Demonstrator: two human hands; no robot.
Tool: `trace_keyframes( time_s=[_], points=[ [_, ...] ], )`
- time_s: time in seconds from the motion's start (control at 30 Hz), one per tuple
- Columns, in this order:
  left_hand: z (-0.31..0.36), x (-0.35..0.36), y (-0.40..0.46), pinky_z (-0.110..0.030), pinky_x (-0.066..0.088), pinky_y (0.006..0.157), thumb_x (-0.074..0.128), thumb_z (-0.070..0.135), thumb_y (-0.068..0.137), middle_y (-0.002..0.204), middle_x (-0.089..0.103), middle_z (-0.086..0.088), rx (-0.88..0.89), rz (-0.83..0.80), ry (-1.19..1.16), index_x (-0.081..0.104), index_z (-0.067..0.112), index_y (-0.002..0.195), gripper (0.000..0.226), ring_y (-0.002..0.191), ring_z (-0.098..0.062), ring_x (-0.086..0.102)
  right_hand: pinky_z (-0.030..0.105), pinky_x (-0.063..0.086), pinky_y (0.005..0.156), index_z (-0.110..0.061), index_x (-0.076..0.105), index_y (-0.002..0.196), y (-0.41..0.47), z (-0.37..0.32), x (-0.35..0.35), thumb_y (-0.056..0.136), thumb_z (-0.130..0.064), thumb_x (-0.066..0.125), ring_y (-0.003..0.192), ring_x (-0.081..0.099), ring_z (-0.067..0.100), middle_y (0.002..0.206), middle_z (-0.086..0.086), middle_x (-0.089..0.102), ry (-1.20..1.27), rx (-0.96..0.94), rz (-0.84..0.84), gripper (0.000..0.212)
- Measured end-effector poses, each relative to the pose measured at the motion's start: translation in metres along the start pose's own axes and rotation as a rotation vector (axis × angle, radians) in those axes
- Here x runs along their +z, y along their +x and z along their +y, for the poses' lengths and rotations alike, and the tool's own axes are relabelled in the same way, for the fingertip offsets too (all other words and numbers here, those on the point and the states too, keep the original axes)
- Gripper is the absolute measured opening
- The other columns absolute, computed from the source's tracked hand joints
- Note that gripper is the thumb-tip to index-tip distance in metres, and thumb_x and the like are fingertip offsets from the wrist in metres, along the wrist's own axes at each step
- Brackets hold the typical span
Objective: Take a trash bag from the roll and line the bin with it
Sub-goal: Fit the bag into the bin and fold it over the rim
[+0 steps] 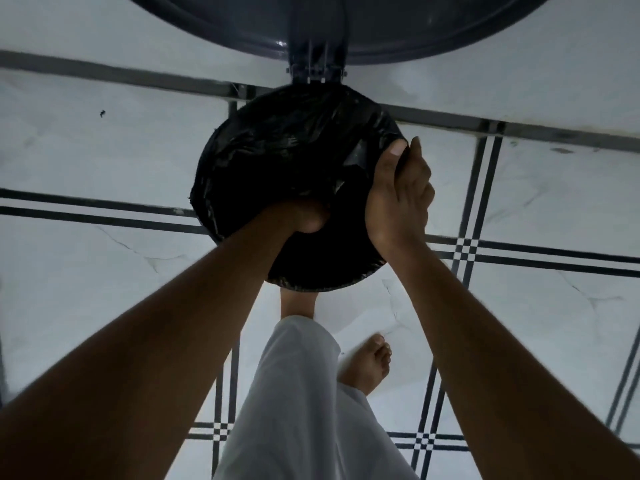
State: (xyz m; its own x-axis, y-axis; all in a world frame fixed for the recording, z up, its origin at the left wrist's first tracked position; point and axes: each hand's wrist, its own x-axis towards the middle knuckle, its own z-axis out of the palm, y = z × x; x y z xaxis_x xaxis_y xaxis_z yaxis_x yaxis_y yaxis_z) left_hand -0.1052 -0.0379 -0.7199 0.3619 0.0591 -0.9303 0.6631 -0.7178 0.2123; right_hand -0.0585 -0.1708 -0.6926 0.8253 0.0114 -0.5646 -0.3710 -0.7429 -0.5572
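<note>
Black bag (277, 157) sits in the bin (204, 206), folded over most of the rim. Right hand (398, 195) pinches the edge at 3 o'clock — stretching it over. Left hand (308, 220) reaches inside at 6 o'clock, likely pushing the liner down; its fingers are hidden. Lid (346, 26) is propped open at 12.

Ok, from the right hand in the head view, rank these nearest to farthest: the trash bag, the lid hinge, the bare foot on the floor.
1. Trash bag: pinched at the bin's right rim by the right hand.
2. Lid hinge: up-left, behind the bin.
3. Bare foot: well below, on the tiled floor.
</note>
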Motion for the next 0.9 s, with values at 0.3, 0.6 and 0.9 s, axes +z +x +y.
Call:
trace_keyframes(
  time_s=[0.3, 0.6, 0.9],
  points=[
    [-0.039, -0.021, -0.105, -0.035, 0.058, 0.083, 0.06, 0.027, 0.103, 0.111, 0.073, 0.004, 0.289, 0.834, -0.243, 0.07, 0.023, 0.12, 0.02, 0.092, -0.018, 0.072, 0.06, 0.009, 0.136, -0.03, 0.004, 0.178, 0.0, -0.009, -0.017, 0.112, -0.072, 0.02, 0.171, 0.009, 0.035, 0.185, 0.0, 0.017, 0.1, 0.068, -0.097, 0.08],
    [-0.074, -0.073, -0.054, -0.04, 0.036, 0.121, 0.011, 0.077, 0.106, 0.158, 0.057, -0.013, -0.103, 0.377, -0.774, 0.06, 0.024, 0.154, 0.087, 0.146, -0.031, 0.052, 0.058, 0.035, 0.128, -0.029, 0.027, 0.166, 0.005, -0.001, -0.022, 0.11, -0.074, 0.023, 0.15, 0.048, 0.029, 0.158, -0.001, 0.052, 0.24, 0.114, -0.159, 0.072],
    [-0.097, -0.077, -0.045, -0.036, 0.057, 0.095, 0.062, 0.06, 0.1, 0.105, 0.077, 0.007, 0.03, 0.697, -0.793, 0.076, 0.014, 0.106, 0.048, 0.098, -0.015, 0.07, 0.047, 0.052, 0.116, -0.02, 0.054, 0.154, -0.008, 0.009, -0.036, 0.114, -0.057, 0.045, 0.13, 0.065, 0.021, 0.14, -0.001, 0.069, 0.237, 0.154, 0.047, 0.055]
  ],
)
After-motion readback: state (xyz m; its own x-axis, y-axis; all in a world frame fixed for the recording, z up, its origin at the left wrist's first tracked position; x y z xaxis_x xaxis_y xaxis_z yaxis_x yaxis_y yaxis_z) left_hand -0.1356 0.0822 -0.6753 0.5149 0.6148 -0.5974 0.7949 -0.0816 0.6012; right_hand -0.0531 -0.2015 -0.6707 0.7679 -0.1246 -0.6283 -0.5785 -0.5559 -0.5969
